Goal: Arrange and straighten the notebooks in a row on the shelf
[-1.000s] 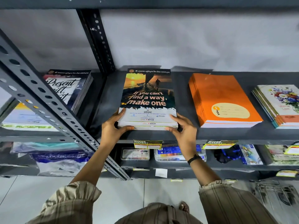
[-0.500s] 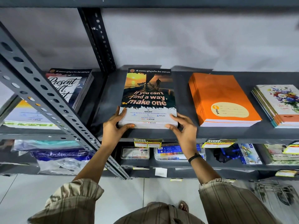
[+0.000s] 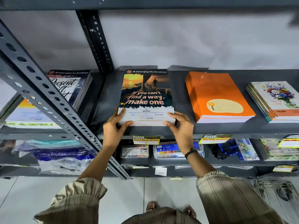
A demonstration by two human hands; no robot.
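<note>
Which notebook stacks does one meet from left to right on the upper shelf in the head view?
"Present" lettered stack → sunset stack held by both hands → orange stack → floral stack.

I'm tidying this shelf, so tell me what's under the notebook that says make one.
The make one notebook tops a stack of similar notebooks on the grey shelf; only their white page edges show. Left hand and right hand grip its front corners. Lower covers are hidden.

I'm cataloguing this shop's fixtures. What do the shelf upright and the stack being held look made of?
The slotted upright looks like grey-painted steel angle: punched holes, matte coat. The notebook stack, held at its front corners by the left hand and right hand, seems paper with glossy printed card covers; white page edges show.
</note>
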